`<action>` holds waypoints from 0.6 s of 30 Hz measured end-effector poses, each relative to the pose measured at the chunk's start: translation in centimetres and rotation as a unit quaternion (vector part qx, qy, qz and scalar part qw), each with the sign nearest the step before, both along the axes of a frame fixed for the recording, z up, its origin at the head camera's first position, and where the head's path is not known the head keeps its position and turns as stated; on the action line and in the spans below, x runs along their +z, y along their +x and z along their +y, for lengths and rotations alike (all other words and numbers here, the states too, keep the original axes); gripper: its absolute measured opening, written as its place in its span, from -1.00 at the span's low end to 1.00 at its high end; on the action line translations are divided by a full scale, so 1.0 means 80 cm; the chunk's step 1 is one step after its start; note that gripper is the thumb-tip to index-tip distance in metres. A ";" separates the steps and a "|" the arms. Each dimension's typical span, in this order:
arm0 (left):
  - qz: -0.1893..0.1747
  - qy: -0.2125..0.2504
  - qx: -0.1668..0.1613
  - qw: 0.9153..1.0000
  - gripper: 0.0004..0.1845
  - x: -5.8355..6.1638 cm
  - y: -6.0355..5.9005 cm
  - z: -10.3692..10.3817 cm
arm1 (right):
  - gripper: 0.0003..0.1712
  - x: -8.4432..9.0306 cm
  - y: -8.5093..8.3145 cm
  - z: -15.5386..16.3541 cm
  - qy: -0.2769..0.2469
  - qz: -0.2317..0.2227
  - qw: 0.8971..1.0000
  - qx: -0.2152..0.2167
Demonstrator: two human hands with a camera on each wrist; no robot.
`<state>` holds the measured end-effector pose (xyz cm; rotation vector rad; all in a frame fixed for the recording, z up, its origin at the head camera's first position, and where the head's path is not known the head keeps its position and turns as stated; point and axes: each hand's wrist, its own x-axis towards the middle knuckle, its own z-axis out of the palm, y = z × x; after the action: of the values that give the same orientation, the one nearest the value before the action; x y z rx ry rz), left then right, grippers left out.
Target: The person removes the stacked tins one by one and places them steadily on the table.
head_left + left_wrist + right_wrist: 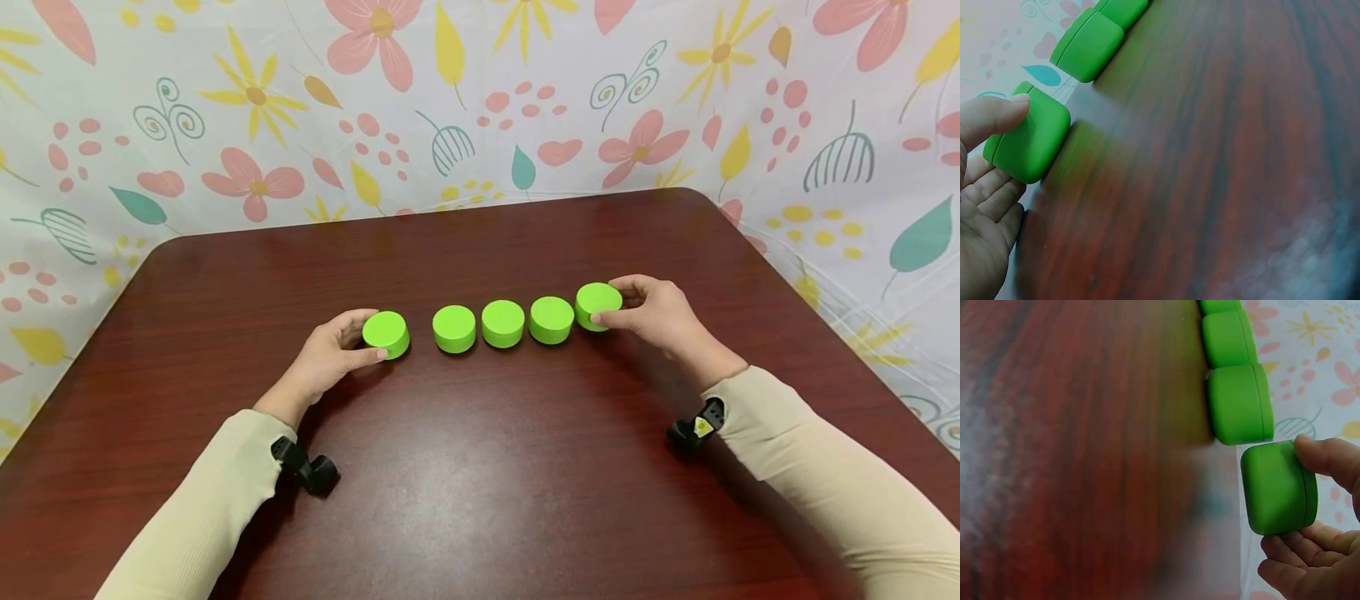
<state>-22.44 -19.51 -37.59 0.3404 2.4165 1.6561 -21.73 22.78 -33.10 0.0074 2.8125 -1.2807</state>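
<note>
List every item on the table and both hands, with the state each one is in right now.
Left hand: grips the leftmost green disc, tilted, apart from the row.
Right hand: grips the rightmost green disc, tilted, raised at the row's end.
Three middle green discs: flat on the table, side by side.
Table: dark red wood grain, glossy.

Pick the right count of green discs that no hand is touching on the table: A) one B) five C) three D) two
C: the left hand holds one green disc, the right hand another; three in the middle lie free.
</note>
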 end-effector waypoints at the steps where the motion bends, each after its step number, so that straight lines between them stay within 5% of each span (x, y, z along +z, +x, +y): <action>1: 0.001 0.000 0.000 1.000 -0.37 0.000 0.000 0.000 | -0.28 -0.002 0.000 0.000 -0.002 -0.002 1.000 -0.001; 18: 0.005 0.003 -0.005 1.000 -0.38 0.003 0.002 0.002 | -0.27 -0.016 -0.002 0.001 -0.011 -0.019 1.000 0.002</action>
<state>-22.27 -19.36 -37.37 0.3612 2.4145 1.6609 -21.87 22.87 -34.38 0.0266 2.7651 -1.2959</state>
